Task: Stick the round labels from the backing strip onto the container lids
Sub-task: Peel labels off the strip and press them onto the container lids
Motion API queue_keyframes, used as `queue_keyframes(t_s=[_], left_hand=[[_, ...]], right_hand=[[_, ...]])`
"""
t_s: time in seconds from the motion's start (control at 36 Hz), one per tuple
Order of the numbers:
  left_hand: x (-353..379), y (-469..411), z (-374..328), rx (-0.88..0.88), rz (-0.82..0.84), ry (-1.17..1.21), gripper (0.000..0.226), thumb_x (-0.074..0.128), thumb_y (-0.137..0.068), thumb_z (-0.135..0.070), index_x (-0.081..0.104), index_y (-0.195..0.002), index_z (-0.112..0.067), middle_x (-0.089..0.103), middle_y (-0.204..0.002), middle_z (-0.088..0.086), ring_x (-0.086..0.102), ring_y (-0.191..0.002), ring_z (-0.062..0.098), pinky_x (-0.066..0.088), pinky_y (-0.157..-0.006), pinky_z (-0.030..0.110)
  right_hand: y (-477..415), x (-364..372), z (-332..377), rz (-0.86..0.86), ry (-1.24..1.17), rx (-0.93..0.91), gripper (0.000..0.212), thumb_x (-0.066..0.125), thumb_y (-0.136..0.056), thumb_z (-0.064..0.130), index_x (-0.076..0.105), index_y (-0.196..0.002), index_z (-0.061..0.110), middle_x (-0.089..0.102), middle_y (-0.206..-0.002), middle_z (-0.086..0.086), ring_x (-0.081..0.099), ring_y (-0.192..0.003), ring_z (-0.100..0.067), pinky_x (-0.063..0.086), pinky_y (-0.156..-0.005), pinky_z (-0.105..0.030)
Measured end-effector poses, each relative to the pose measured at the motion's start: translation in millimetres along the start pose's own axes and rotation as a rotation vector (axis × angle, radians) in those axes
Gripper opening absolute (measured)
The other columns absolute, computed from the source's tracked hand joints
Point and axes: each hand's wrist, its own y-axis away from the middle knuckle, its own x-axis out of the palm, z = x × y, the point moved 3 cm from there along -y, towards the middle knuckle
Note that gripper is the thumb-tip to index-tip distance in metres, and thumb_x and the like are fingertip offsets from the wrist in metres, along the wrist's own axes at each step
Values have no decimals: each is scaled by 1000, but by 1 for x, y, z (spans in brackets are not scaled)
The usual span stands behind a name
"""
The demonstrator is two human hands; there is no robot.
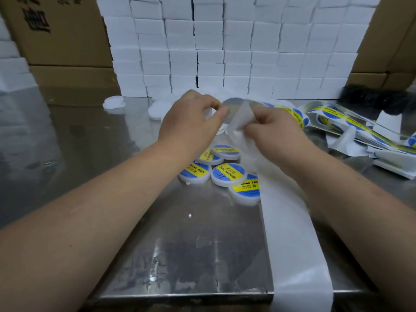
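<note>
My left hand (191, 122) pinches the edge of a round label (234, 105) seen from its silvery back side, and a white lid is partly visible under its fingers. My right hand (272, 129) grips the white backing strip (290, 221), which runs down over the table's front edge. Several white lids with blue-and-yellow labels (227, 174) lie below my hands. Plain white lids (113, 102) sit farther back on the left.
The steel table (175, 255) carries a tangle of label strip with unused blue-and-yellow labels (351, 124) at the right. A wall of stacked white boxes (225, 46) stands behind, flanked by cardboard cartons (60, 32).
</note>
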Motion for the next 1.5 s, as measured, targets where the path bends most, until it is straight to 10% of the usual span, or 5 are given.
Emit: queue_keyframes(t_s=[0.33,0.67,0.86,1.08,1.5], left_hand=[[-10,-12,32,-363,-140,55,28,48,-90,-37,59,-78,-14,45,-66,-4,44,-73,22,33,-63,28],[-5,-3,14,-258,-82,-77,21,44,-91,-44,53,-80,-28,50,-96,-2,42,-82,13,25,-66,24],[-8,-5,14,-265,-116,-50,22,45,-92,-43,54,-80,-27,51,-97,0,43,-83,15,27,-68,24],[-8,-2,5,-143,-115,-152,27,45,-90,-48,61,-88,-26,44,-96,-4,48,-94,16,27,-68,26],[-14,3,-9,128,-153,-235,41,67,-72,-51,65,-97,-18,44,-98,-10,47,-103,17,25,-69,16]], right_hand=[[-1,-4,1,-50,43,-65,11,50,-87,19,53,-78,15,48,-58,15,43,-55,0,32,-49,-16],[5,-27,14,-467,288,-311,66,48,-78,-5,37,-138,21,38,-140,-3,34,-99,-6,21,-66,-14],[4,-14,13,-243,259,-261,42,42,-80,-1,70,-99,23,61,-85,12,50,-84,-4,33,-70,-17],[6,-10,12,-106,72,-108,25,48,-82,16,65,-82,-3,67,-81,-15,43,-59,-11,34,-55,-25],[2,-14,5,-153,-266,136,37,53,-87,40,65,-59,20,62,-50,13,47,-46,2,33,-55,-22]])
